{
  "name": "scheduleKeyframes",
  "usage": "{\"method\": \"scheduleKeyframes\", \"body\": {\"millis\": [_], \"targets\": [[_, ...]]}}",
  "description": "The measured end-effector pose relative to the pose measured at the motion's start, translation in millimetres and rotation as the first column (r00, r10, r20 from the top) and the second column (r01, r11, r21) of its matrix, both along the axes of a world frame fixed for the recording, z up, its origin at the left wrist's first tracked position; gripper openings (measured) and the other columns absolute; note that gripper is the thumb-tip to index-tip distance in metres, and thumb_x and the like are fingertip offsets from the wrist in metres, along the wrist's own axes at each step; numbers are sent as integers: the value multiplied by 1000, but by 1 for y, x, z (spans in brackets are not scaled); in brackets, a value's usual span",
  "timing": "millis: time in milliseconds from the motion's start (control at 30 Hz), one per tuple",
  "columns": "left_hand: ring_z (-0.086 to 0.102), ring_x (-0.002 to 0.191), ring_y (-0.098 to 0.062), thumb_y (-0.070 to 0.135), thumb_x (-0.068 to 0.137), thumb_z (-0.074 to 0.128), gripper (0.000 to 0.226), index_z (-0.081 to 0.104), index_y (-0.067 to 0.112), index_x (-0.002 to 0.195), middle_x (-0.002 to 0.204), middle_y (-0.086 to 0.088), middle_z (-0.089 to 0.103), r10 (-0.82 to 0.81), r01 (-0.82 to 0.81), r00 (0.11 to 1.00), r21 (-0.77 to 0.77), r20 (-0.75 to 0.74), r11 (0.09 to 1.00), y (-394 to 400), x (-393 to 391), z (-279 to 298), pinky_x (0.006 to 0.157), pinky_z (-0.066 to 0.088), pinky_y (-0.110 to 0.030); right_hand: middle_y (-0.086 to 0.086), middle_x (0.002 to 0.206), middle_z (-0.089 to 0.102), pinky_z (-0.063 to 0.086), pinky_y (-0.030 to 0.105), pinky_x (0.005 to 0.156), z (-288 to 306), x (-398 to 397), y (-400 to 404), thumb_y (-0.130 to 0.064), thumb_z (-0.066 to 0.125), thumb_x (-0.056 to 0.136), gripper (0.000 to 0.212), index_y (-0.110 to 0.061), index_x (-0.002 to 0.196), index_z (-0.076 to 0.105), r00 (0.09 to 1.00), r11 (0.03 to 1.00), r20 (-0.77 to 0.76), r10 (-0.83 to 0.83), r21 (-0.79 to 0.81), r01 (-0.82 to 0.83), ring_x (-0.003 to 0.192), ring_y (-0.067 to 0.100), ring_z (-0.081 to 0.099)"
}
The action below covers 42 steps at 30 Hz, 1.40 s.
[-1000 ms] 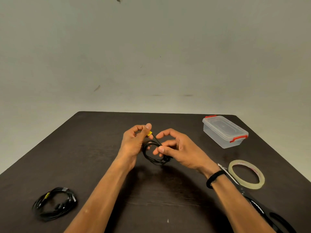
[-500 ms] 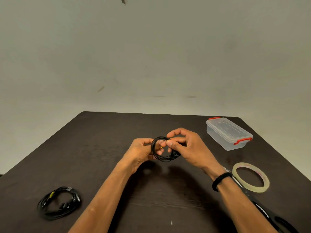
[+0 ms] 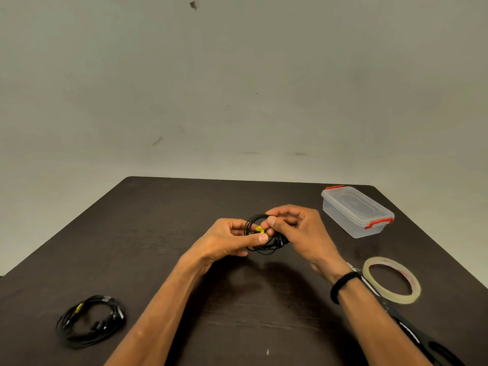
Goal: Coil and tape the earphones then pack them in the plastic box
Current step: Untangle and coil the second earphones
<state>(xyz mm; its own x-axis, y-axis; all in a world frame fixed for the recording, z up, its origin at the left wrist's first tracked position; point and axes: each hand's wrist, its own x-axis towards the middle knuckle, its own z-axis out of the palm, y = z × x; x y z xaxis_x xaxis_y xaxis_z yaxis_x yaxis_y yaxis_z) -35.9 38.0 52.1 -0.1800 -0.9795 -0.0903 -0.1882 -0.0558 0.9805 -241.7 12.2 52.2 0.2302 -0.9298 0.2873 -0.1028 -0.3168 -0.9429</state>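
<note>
Right now the black coiled earphones [image 3: 265, 237] sit pinched between both hands above the table [image 3: 158, 233], left hand [image 3: 224, 240] gripping the near side, right hand [image 3: 298, 233] clasping the far side, plastic box [image 3: 356, 211] beyond the right hand.

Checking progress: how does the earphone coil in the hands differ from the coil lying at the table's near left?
The held coil is off the table, pinched by the left hand and right hand; the lying coil rests untouched. The held coil looks smaller. Both are black with a yellow tag.
</note>
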Motion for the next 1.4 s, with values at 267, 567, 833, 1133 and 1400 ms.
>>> {"method": "scheduleKeyframes", "body": {"millis": [267,567,833,1133,1400], "targets": [[71,96,-9,32,95,75,22,77,15,109,101,0,79,43,-43,999,-47,5,998,-8,4,-11,81,61,-26,11,83,81,59,20,77,-3,3,-1,-11,81,92,11,-14,102,83,998,998,-16,-68,-11,68,79,16,78],[67,89,-14,-3,87,70,21,80,6,103,100,-7,76,-43,126,840,118,-540,985,-7,5,-5,91,53,-33,4,83,82,63,29,81,-10,3,-5,-14,79,95,9,-17,101,84,985,991,-113,-133,-47,128,81,18,80],[68,92,-21,-2,90,74,15,76,5,103,99,-12,74,-51,44,951,-30,-305,999,-11,1,-19,96,55,-45,-5,84,81,65,39,82,-17,11,-6,-17,79,95,9,-24,96,85,965,992,-234,-119,-78,103,79,11,78],[61,91,-2,28,87,80,49,54,45,124,103,19,61,455,-84,821,-715,346,695,-8,-11,-25,79,56,-29,0,75,80,64,40,78,-17,9,-6,-23,77,96,7,-25,92,82,964,988,-216,-156,-46,150,75,17,78],[60,104,-8,34,93,71,20,72,31,113,113,15,65,501,188,747,-862,437,472,-9,-7,-22,83,56,-33,4,77,79,60,33,75,-11,8,-3,-19,77,97,13,-22,86,83,984,995,-153,-95,-18,93,72,13,73]]}}
